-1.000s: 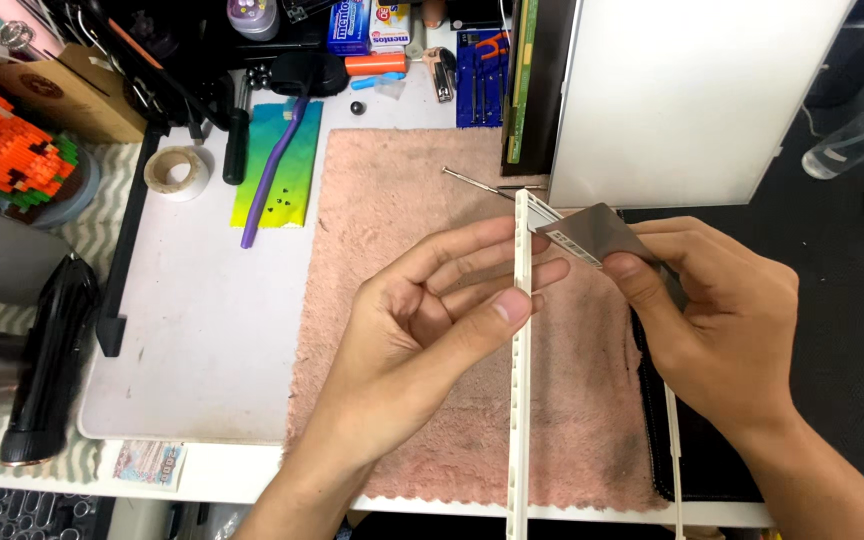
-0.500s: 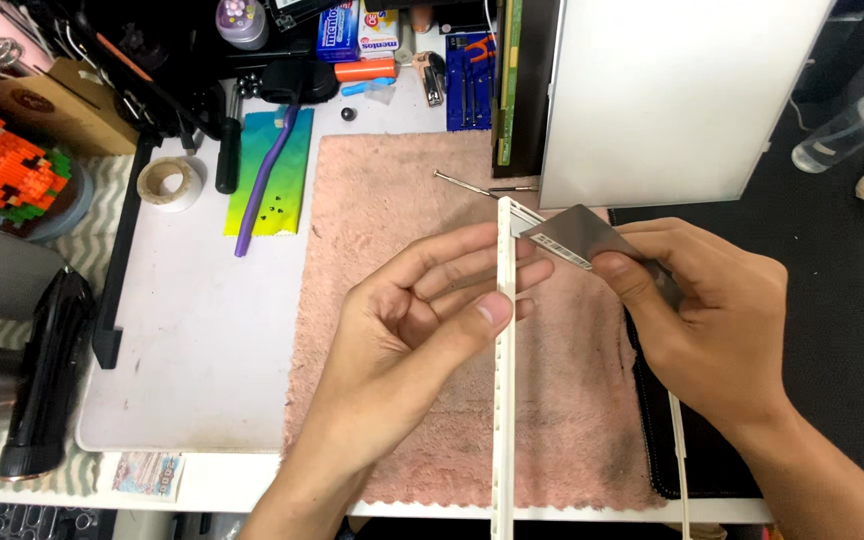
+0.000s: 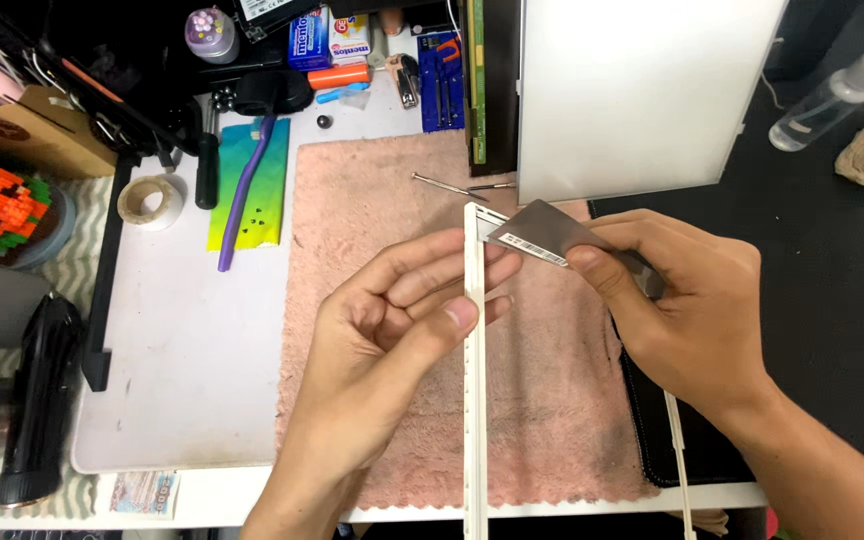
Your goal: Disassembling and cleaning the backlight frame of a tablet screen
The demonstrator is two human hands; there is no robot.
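Leftmost, well to the left of the pink towel [image 3: 392, 200], a roll of tape [image 3: 149, 201] lay on the table [image 3: 182, 370], with a purple tool [image 3: 244, 190] on a green-yellow mat [image 3: 252, 215] between tape and towel. Over the towel's middle, the left hand [image 3: 377, 350] pinched a long white strip [image 3: 474, 400] between thumb and curled fingers [image 3: 432, 270], holding it upright. Just right of the strip's top end, the right hand [image 3: 692, 310] gripped a thin grey metal card [image 3: 542, 235], its corner touching the strip.
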